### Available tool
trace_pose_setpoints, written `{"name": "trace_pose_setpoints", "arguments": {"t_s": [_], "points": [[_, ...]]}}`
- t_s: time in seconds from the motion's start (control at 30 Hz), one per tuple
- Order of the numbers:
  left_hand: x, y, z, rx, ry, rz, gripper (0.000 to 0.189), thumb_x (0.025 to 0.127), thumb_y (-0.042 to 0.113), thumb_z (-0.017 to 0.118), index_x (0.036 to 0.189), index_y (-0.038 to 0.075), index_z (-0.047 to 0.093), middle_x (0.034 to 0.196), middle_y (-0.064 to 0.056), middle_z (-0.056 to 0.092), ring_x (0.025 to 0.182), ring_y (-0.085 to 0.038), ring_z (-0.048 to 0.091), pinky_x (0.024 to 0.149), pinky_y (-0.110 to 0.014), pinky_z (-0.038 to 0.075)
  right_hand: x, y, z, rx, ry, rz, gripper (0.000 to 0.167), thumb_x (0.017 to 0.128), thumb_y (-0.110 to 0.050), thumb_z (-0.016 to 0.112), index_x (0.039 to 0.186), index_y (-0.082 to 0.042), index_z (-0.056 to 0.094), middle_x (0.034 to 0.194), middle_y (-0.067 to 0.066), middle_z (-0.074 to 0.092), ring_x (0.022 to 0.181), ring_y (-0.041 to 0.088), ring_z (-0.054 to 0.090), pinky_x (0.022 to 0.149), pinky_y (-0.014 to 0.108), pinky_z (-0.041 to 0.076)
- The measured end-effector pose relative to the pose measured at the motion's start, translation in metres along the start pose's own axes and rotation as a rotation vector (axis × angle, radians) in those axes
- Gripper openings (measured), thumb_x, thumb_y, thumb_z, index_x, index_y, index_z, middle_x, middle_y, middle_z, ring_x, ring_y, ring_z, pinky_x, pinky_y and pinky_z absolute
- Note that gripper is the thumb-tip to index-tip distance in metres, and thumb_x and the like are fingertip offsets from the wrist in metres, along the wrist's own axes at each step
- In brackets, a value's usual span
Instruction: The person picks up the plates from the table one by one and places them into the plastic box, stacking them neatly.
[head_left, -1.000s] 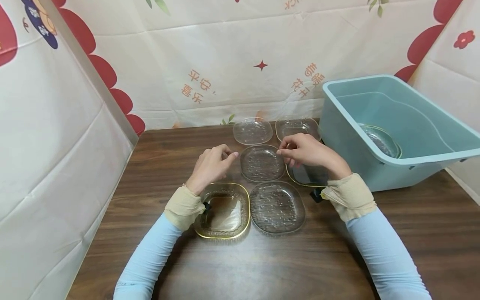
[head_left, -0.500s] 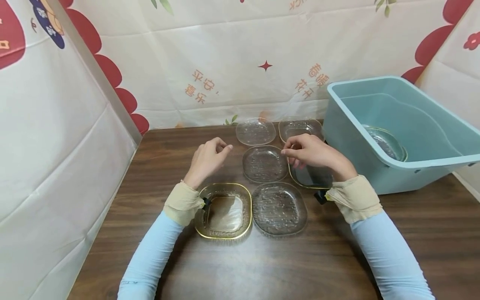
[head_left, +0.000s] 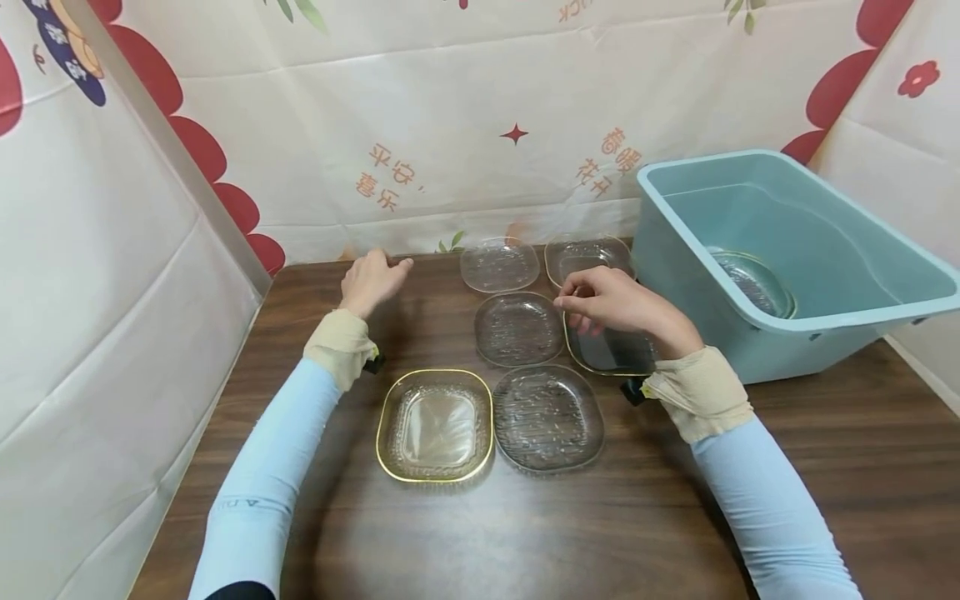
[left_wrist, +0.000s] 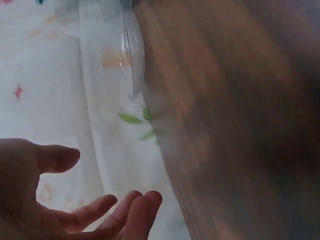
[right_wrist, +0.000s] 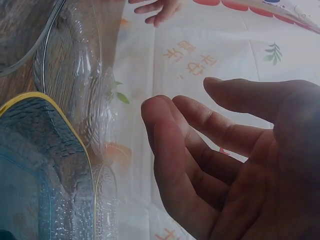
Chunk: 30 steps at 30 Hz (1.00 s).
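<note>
My left hand [head_left: 372, 282] is over the far left part of the table, fingers relaxed and holding nothing; the left wrist view shows its thumb and fingers apart. My right hand [head_left: 607, 304], loosely curled with nothing in it, hovers over a dark gold-rimmed dish [head_left: 617, 353] and hides part of it. Beside that dish lies a clear ribbed plate [head_left: 520, 328]. Nearer the front are a larger clear plate [head_left: 549, 418] and a square gold-rimmed dish [head_left: 437, 427]. Along the back edge sit a small clear plate [head_left: 499, 266] and a clear dish [head_left: 589, 257].
A light blue plastic tub [head_left: 693, 258] stands at the right, with gold-rimmed glassware [head_left: 753, 283] inside it. A patterned white cloth [head_left: 465, 108] hangs behind the wooden table [head_left: 450, 542] and down its left side.
My left hand has moved away to the left and toward the back of the table, uncovering the square gold-rimmed dish. The right hand stays about where it was.
</note>
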<state>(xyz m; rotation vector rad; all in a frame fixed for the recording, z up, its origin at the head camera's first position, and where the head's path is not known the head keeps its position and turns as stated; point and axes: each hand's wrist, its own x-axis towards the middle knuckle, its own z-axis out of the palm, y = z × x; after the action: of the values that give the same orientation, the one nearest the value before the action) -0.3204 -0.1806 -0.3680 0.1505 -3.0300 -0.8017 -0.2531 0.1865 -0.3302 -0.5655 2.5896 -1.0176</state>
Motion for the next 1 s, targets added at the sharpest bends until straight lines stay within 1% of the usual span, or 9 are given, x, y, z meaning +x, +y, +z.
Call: {"name": "trace_pose_setpoints", "arguments": {"t_s": [0.13, 0.27, 0.33, 0.4, 0.5, 0.53, 0.63, 0.83, 1.0], "points": [[0.016, -0.002, -0.006, 0.041, -0.117, -0.04, 0.059, 0.102, 0.059, 0.046, 0.116, 0.004, 0.058, 0.113, -0.02, 0.068, 0.097, -0.039, 0.07, 0.088, -0.049, 0.055, 0.0, 0.002, 0.001, 0.003, -0.004, 0.011, 0.021, 0.106, -0.024, 0.059, 0.103, -0.005, 0.068, 0.076, 0.011, 0.072, 0.064, 0.025, 0.072, 0.063, 0.041, 0.065], [0.028, -0.002, -0.007, 0.05, -0.276, -0.07, 0.067, 0.103, 0.06, 0.044, 0.128, 0.0, 0.058, 0.132, -0.025, 0.064, 0.09, -0.036, 0.075, 0.082, -0.044, 0.06, 0.0, 0.002, 0.0, 0.012, -0.009, 0.015, 0.021, 0.106, -0.024, 0.059, 0.103, -0.005, 0.068, 0.076, 0.01, 0.071, 0.066, 0.029, 0.073, 0.064, 0.042, 0.065], [0.034, -0.002, -0.003, 0.046, -0.325, -0.079, 0.061, 0.104, 0.059, 0.044, 0.114, 0.001, 0.059, 0.118, -0.022, 0.066, 0.09, -0.036, 0.076, 0.078, -0.042, 0.062, 0.0, 0.002, 0.0, 0.014, -0.013, 0.014, 0.021, 0.106, -0.024, 0.059, 0.104, -0.004, 0.067, 0.075, 0.01, 0.071, 0.067, 0.029, 0.073, 0.064, 0.041, 0.065], [0.039, -0.001, 0.001, 0.047, -0.342, -0.082, 0.054, 0.105, 0.057, 0.045, 0.099, 0.004, 0.056, 0.105, -0.018, 0.063, 0.088, -0.035, 0.077, 0.073, -0.039, 0.064, 0.0, 0.002, 0.0, 0.015, -0.015, 0.015, 0.022, 0.106, -0.024, 0.059, 0.104, -0.004, 0.067, 0.075, 0.01, 0.071, 0.067, 0.028, 0.073, 0.064, 0.041, 0.065], [0.044, 0.003, 0.008, 0.034, -0.333, -0.094, 0.048, 0.106, 0.052, 0.048, 0.094, 0.006, 0.054, 0.09, -0.012, 0.058, 0.085, -0.034, 0.077, 0.066, -0.037, 0.065, 0.0, 0.003, 0.0, 0.017, -0.015, 0.018, 0.022, 0.106, -0.024, 0.059, 0.104, -0.003, 0.067, 0.075, 0.01, 0.071, 0.065, 0.024, 0.073, 0.065, 0.042, 0.065], [0.045, 0.005, 0.01, 0.025, -0.333, -0.098, 0.048, 0.106, 0.05, 0.049, 0.105, 0.003, 0.058, 0.1, -0.016, 0.061, 0.083, -0.033, 0.076, 0.065, -0.036, 0.065, 0.0, 0.004, -0.001, 0.017, -0.014, 0.019, 0.022, 0.106, -0.024, 0.059, 0.104, -0.003, 0.067, 0.075, 0.01, 0.071, 0.065, 0.022, 0.072, 0.064, 0.041, 0.065], [0.05, 0.008, 0.016, -0.014, -0.331, -0.112, 0.05, 0.107, 0.04, 0.053, 0.132, -0.003, 0.055, 0.11, -0.021, 0.066, 0.078, -0.03, 0.076, 0.067, -0.036, 0.066, 0.0, 0.004, -0.001, 0.02, -0.013, 0.022, 0.022, 0.106, -0.024, 0.059, 0.104, -0.003, 0.067, 0.076, 0.01, 0.071, 0.064, 0.02, 0.072, 0.065, 0.042, 0.065], [0.058, 0.01, 0.025, -0.038, -0.344, -0.094, 0.032, 0.106, 0.018, 0.052, 0.126, -0.006, 0.057, 0.1, -0.019, 0.066, 0.058, -0.021, 0.072, 0.064, -0.033, 0.066, -0.002, 0.005, -0.001, 0.031, -0.013, 0.025, 0.022, 0.106, -0.025, 0.06, 0.104, -0.004, 0.067, 0.078, 0.012, 0.071, 0.067, 0.027, 0.073, 0.065, 0.042, 0.065], [0.057, 0.016, 0.028, -0.142, -0.367, -0.095, 0.047, 0.107, 0.016, 0.037, 0.148, -0.007, 0.042, 0.102, -0.023, 0.064, 0.06, -0.024, 0.071, 0.068, -0.037, 0.067, -0.002, 0.006, -0.002, 0.03, -0.008, 0.03, 0.022, 0.106, -0.025, 0.06, 0.104, -0.004, 0.067, 0.077, 0.012, 0.071, 0.068, 0.029, 0.073, 0.064, 0.043, 0.065]]}}
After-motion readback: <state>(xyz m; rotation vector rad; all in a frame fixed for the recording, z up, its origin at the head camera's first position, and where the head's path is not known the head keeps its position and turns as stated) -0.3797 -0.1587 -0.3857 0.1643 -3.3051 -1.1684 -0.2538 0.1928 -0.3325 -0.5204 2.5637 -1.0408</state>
